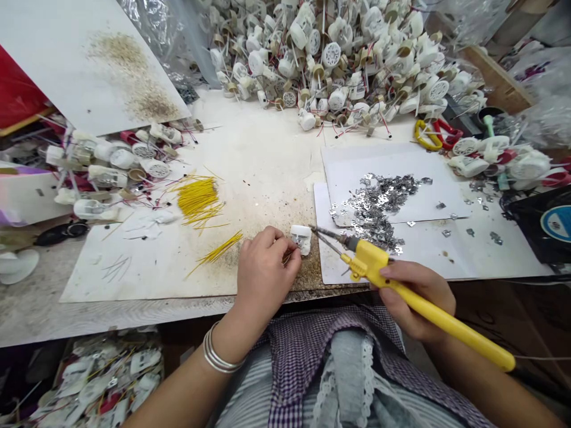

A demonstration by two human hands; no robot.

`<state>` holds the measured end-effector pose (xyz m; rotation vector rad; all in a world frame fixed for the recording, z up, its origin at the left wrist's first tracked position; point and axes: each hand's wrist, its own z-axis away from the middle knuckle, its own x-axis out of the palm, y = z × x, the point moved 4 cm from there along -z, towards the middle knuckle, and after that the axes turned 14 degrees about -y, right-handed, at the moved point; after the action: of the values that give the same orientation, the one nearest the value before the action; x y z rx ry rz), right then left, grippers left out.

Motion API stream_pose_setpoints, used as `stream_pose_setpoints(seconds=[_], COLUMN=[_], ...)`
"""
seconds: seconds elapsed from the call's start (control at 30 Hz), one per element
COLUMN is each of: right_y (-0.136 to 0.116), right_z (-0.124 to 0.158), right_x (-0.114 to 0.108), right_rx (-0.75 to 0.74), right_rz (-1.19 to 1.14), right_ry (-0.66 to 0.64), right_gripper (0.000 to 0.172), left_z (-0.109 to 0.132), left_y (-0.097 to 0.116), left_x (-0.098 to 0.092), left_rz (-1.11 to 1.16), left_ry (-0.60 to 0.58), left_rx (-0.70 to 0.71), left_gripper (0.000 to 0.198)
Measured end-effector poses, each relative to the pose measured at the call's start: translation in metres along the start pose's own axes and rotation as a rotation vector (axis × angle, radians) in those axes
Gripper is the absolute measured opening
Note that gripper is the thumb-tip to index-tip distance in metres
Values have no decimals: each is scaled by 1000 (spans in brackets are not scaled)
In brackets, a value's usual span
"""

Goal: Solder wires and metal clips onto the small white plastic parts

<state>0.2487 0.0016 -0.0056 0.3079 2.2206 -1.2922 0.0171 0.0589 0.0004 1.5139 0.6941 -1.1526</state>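
Workbench surface (267, 148), pale and stained, dusted with brown grit toward the lower centre of the frame. Left hand (263, 270): fingers curled in, thumb and fingertips pinched on a small white part (301, 238), which sits on the bench at lower centre, just above the near edge. A thin wire end shows between the fingers of that hand; its detail is too small to make out. Right hand (419, 300): closed fully around the handle of a yellow soldering iron (401, 285), index finger laid along the top of the body. The iron slants from lower right up to the centre, its metal tip at the right edge of the small white part; whether tip and part touch I cannot tell. Silver bangles (218, 355) sit on the left wrist. Left of the hands: a bundle of short yellow wires (198, 198), with a few loose ones lying just below it and nearer the left hand. Right of the part, on white paper sheets (401, 172): a pile of shiny metal scraps (375, 205), spread up to the iron's tip. Upper centre to upper right: a large heap of white plastic assemblies (348, 53) with red and white leads. A smaller group of similar assemblies (116, 160) lies at mid left. Red and yellow scissors (435, 134) lie at the right, below the heap. Upper left: a white board (53, 47) carrying a streak of brown dust.
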Motion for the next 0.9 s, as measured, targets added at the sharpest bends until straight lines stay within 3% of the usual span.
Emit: stream_pose_setpoints(seconds=[0.1, 0.27, 0.5, 0.77, 0.9], right_y=[0, -14, -16, -21, -23], right_z=[8, -6, -6, -5, -5], right_x=[-5, 0, 5, 8, 4], right_rx=[-15, -185, -194, -311, -304], right_rz=[66, 41, 103, 222, 219], right_ry=[-59, -252, -330, -393, -348], right_gripper=[44, 49, 49, 39, 39], left_z=[-1, 0, -1, -1, -2], left_y=[2, 6, 8, 9, 10], left_x=[1, 1, 1, 0, 1], left_rz=[-40, -137, -205, -233, -244], left_ry=[-8, -9, -18, -29, -45], left_rx=[-18, -7, -2, -1, -2], left_gripper=[6, 10, 10, 9, 9])
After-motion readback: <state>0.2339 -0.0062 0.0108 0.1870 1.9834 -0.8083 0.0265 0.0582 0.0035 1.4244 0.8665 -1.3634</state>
